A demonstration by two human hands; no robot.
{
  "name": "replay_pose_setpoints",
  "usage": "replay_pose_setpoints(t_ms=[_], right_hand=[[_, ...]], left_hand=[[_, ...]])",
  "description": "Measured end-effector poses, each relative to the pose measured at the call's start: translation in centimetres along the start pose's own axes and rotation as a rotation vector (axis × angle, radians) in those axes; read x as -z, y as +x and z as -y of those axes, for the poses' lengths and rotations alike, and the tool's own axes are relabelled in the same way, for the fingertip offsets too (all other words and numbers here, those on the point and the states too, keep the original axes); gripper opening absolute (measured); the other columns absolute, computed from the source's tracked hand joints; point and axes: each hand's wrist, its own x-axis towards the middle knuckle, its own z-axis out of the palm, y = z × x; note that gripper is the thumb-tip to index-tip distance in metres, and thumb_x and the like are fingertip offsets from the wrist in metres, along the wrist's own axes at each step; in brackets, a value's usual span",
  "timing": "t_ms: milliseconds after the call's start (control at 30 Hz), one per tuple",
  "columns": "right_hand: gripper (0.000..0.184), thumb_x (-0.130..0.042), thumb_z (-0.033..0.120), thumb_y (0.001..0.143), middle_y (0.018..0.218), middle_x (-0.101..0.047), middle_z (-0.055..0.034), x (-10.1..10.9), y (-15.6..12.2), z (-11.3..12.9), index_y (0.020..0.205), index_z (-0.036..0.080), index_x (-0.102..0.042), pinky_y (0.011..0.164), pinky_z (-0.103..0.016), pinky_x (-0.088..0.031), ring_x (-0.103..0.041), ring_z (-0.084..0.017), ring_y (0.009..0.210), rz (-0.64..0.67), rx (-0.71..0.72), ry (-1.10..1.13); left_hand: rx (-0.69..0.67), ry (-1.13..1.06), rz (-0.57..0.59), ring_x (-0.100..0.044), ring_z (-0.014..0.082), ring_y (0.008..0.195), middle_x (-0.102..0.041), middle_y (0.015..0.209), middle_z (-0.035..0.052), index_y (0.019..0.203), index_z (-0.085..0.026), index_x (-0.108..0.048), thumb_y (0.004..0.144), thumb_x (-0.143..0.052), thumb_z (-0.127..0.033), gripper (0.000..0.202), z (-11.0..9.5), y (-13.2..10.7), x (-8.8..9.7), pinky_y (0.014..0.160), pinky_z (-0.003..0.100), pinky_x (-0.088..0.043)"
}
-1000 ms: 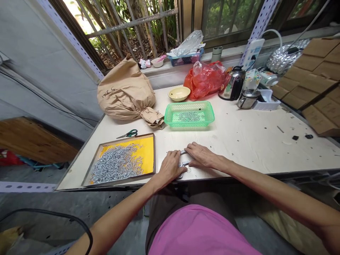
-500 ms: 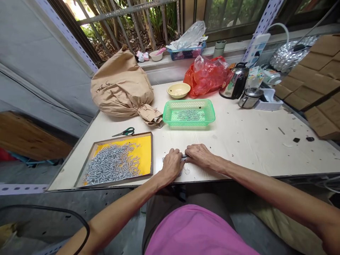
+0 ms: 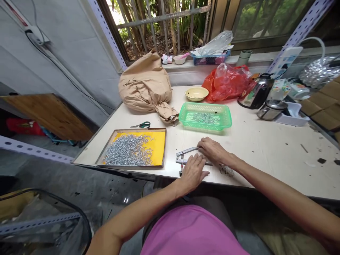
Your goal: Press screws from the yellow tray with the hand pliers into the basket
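A grey metal two-armed lever tool (image 3: 188,151) lies on the table near the front edge. Its arms spread apart from a joined left end, with a small spring and a red part there. My left hand (image 3: 193,173) rests flat across the lower arm, fingers stretched out. The fingers of my right hand (image 3: 212,149) are curled over the right end of the upper arm; their tips are partly hidden. To the left, a shallow tray with a yellow base (image 3: 159,147) bears a heap of small silver metal pieces (image 3: 127,150), ribbed like screws or springs.
Behind my hands stands a green plastic basket (image 3: 205,125) with more silver pieces. Scissors (image 3: 145,125) lie behind the tray. Farther back are a tied brown sack (image 3: 145,85), a cream bowl (image 3: 196,94), a red plastic bag (image 3: 225,85) and a kettle (image 3: 259,92).
My view has swung left. The lever tool, mostly covered by both hands before, now shows with its arms apart. My left hand has gone from curled to flat.
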Motion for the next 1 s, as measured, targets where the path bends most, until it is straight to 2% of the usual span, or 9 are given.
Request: replay_pose_setpoints(t_ms=[167, 267, 400, 533, 600, 767, 833, 900, 1000], right_hand=[[0.019, -0.048, 0.025, 0.092, 0.095, -0.063, -0.0085, 0.7, 2.6, 0.5, 0.093, 0.017, -0.065, 0.081, -0.031, -0.032, -0.051, -0.021, 0.095, -0.027, -0.009, -0.149], [0.018, -0.050, 0.023, 0.091, 0.096, -0.063, -0.0084, 1.6, 3.3, 2.3, 0.096, 0.018, -0.067, 0.077, -0.031, -0.032, -0.050, -0.021, 0.093, 0.029, 0.028, -0.192], [0.019, -0.053, 0.026, 0.090, 0.100, -0.061, -0.0046, 2.1, 2.4, 6.7, 0.099, 0.029, -0.069, 0.068, -0.028, -0.033, -0.050, -0.019, 0.088, 0.154, 0.382, -0.103], [0.016, -0.052, 0.022, 0.089, 0.095, -0.059, -0.0060, 1.0, 1.1, 9.3, 0.085, 0.023, -0.068, 0.069, -0.030, -0.036, -0.050, -0.020, 0.089, 0.200, 0.631, -0.139], [0.017, -0.050, 0.017, 0.089, 0.094, -0.059, -0.0075, -0.2, 0.8, 9.5, 0.083, 0.019, -0.066, 0.071, -0.031, -0.038, -0.051, -0.020, 0.088, 0.180, 0.666, -0.155], [0.020, -0.040, 0.015, 0.092, 0.088, -0.062, -0.0061, -2.5, 0.5, 9.2, 0.090, 0.018, -0.060, 0.074, -0.032, -0.043, -0.056, -0.017, 0.080, 0.090, 0.589, 0.092], [0.019, -0.038, 0.021, 0.094, 0.085, -0.063, -0.0038, -1.7, 0.4, 8.8, 0.093, 0.020, -0.057, 0.070, -0.029, -0.045, -0.058, -0.015, 0.075, -0.044, 0.435, 0.325], [0.016, -0.040, 0.028, 0.094, 0.083, -0.063, -0.0028, 0.2, 0.7, 7.8, 0.094, 0.021, -0.055, 0.067, -0.028, -0.047, -0.059, -0.015, 0.072, -0.289, 0.234, 0.472], [0.018, -0.047, 0.035, 0.091, 0.088, -0.065, -0.0049, 4.3, 2.2, 4.8, 0.099, 0.021, -0.056, 0.070, -0.031, -0.049, -0.061, -0.017, 0.074, -0.685, -0.062, 0.405]], left_hand=[[0.011, -0.061, -0.030, -0.039, 0.0292, 0.133, -0.052, 0.133, 0.0166, 0.126, -0.014, -0.048, 0.089, -0.051, -0.043, 0.047, -0.3, 0.2, -0.4, 0.111, 0.047, -0.028], [-0.009, -0.086, -0.035, -0.035, 0.0302, 0.135, -0.049, 0.136, 0.0186, 0.129, -0.013, -0.045, 0.087, -0.053, -0.047, 0.054, -0.4, 0.2, 0.0, 0.111, 0.049, -0.027], [-0.214, -0.145, -0.026, -0.052, 0.0269, 0.118, -0.059, 0.120, 0.0155, 0.121, -0.015, -0.052, 0.089, -0.052, -0.040, 0.040, -1.6, -2.0, 1.4, 0.099, 0.042, -0.042], [-0.430, -0.138, -0.116, -0.060, 0.0174, 0.091, -0.066, 0.087, 0.0061, 0.099, -0.016, -0.062, 0.092, -0.048, -0.025, 0.018, -1.5, -6.0, 4.7, 0.088, 0.032, -0.046], [-0.293, -0.055, -0.204, -0.058, 0.0163, 0.085, -0.066, 0.083, 0.0048, 0.096, -0.017, -0.063, 0.091, -0.048, -0.021, 0.016, 0.4, -7.5, 7.0, 0.084, 0.032, -0.045], [0.382, 0.220, -0.311, -0.052, 0.0196, 0.089, -0.063, 0.092, 0.0074, 0.104, -0.018, -0.064, 0.094, -0.041, -0.021, 0.025, 9.2, -8.5, 12.2, 0.082, 0.034, -0.044], [0.475, 0.286, -0.246, -0.050, 0.0206, 0.091, -0.062, 0.092, 0.0076, 0.103, -0.018, -0.065, 0.094, -0.042, -0.022, 0.025, 12.2, -8.4, 13.1, 0.082, 0.033, -0.044], [0.487, 0.330, -0.176, -0.048, 0.0209, 0.092, -0.061, 0.092, 0.0077, 0.101, -0.017, -0.067, 0.094, -0.043, -0.023, 0.026, 14.2, -8.0, 13.4, 0.081, 0.032, -0.043], [0.476, 0.371, -0.136, -0.047, 0.0205, 0.094, -0.059, 0.093, 0.0080, 0.102, -0.017, -0.067, 0.094, -0.041, -0.022, 0.027, 15.7, -6.6, 13.0, 0.080, 0.031, -0.042]])
